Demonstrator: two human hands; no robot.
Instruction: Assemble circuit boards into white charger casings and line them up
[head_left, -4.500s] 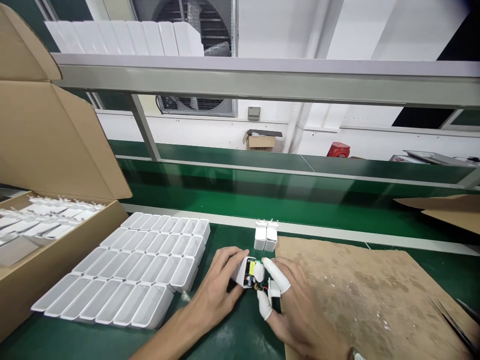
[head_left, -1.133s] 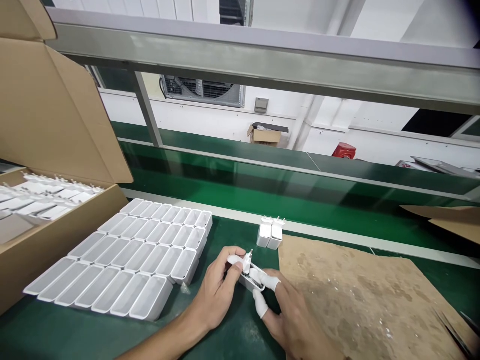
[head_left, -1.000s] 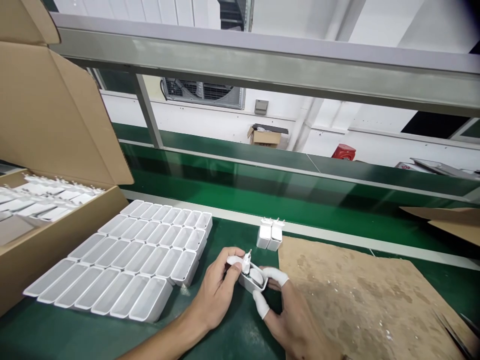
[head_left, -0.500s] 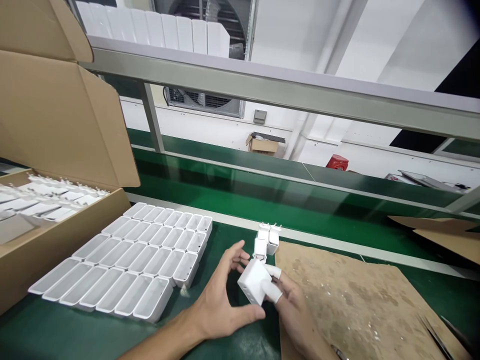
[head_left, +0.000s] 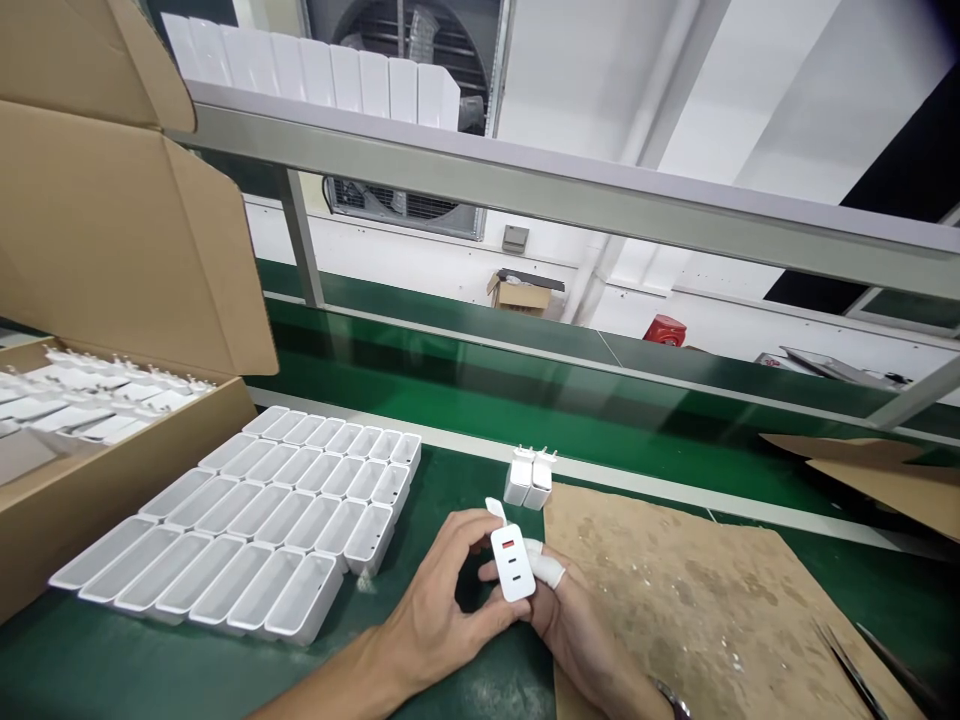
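While the open circuit board that showed inside the shell a few seconds ago is no longer to be seen, a small white plastic wall charger with a red port and two slots on its face point(head_left: 512, 563) is now held closed and whole at the lower centre of the head view. It is turned port side towards the camera, where half a second ago a blank side was shown; from this it is judged that the closing of the case is done and the finished piece is being looked over.

The charger is pinched by the left hand point(head_left: 442, 608), thumb below and fingers curled at its left edge. It is backed from behind by the right hand point(head_left: 577, 625), whose fingertips are covered by white finger cots; both hands are closed on it.

Just beyond, at mid-frame, two white finished chargers with prongs up point(head_left: 529, 478) are stood side by side on the green bench mat point(head_left: 450, 480), at the corner of a worn brown cardboard sheet point(head_left: 697, 590). To the left, rows of empty white plastic shells point(head_left: 255, 530) are laid, and beside them an open cardboard carton of white parts point(head_left: 90, 440) is seen.
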